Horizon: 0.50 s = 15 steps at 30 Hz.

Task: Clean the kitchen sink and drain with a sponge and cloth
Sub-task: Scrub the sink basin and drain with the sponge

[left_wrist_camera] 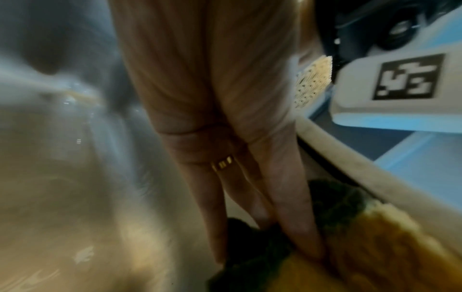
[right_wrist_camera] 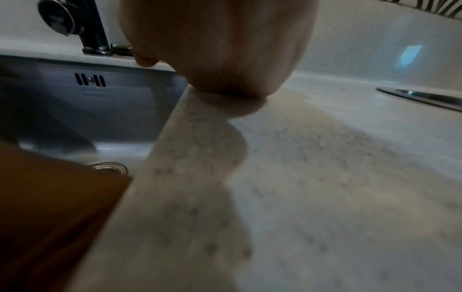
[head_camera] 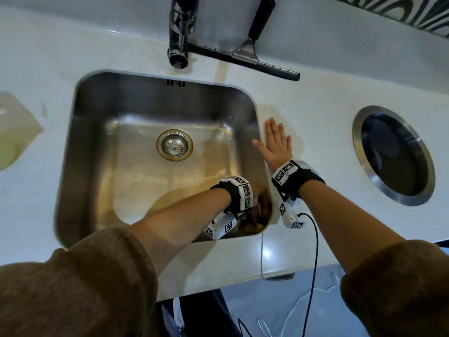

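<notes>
The stainless steel sink has a round drain in the middle of its floor. My left hand reaches into the near right corner of the basin. Its straight fingers press a yellow sponge with a dark green scrub side against the wall just under the rim; the thumb is hidden. The sponge barely shows beneath the hand. My right hand lies flat and empty on the countertop beside the sink's right edge, its thumb over the basin. The heel of the right hand rests on the rim.
A dark faucet stands behind the sink, and a squeegee lies against the back wall. A round steel-rimmed opening sits in the counter to the right. A pale yellowish sheet lies at far left. Cables hang over the front edge.
</notes>
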Available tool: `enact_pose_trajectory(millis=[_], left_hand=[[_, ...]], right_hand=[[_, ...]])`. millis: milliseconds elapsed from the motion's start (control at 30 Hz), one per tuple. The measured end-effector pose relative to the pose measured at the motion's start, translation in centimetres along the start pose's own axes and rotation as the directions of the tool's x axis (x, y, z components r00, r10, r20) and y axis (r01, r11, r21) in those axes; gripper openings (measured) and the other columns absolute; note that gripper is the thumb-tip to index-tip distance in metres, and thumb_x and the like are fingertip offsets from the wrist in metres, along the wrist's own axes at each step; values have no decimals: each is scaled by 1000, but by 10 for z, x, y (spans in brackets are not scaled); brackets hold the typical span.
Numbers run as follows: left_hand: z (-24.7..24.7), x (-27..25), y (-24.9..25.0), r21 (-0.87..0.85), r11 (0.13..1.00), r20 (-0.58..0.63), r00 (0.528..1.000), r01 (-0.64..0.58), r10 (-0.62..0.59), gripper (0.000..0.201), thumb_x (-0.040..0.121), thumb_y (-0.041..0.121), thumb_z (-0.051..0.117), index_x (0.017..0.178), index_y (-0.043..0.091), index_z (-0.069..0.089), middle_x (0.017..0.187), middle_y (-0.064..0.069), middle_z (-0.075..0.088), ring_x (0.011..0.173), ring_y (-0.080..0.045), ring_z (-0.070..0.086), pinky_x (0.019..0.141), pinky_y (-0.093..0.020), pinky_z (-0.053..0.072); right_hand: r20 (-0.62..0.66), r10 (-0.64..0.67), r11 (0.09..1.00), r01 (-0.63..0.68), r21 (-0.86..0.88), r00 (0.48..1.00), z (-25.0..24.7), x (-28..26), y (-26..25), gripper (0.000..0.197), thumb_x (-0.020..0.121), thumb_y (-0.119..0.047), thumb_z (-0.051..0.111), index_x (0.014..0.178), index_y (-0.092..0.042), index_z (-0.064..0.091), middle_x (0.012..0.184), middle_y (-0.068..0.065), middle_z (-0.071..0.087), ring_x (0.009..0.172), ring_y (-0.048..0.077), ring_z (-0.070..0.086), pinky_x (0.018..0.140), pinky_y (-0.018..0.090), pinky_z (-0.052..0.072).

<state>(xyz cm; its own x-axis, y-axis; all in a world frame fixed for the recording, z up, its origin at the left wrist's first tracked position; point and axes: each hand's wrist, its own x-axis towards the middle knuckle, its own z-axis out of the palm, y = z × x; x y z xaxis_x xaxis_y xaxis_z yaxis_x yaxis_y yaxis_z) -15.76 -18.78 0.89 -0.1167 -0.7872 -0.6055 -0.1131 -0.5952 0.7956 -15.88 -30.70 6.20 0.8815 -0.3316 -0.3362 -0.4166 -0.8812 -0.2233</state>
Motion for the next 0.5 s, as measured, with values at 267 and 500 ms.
enact_pose_trajectory(millis=[267,500], left_hand=[[-27,-10,0,308,948,171,985,-81,29,18,68,22,79,85,23,72,88,-4,72,89,-33,67,86,-48,56],[-29,3,-1,8,971,-42,971,-237,237,18,69,-10,73,73,7,68,83,-18,67,80,-31,64,79,-33,56]], right_hand=[[39,-2,1000,2,2,999,-4,1,1,73,96,-55,25,149,-24,-14,156,-9,-23,144,15,-22,117,42,-14],[20,-24,1000,24,0,1000,1,2,5,71,96,-54,25,149,-25,-14,156,-8,-23,144,15,-22,116,42,-15]])
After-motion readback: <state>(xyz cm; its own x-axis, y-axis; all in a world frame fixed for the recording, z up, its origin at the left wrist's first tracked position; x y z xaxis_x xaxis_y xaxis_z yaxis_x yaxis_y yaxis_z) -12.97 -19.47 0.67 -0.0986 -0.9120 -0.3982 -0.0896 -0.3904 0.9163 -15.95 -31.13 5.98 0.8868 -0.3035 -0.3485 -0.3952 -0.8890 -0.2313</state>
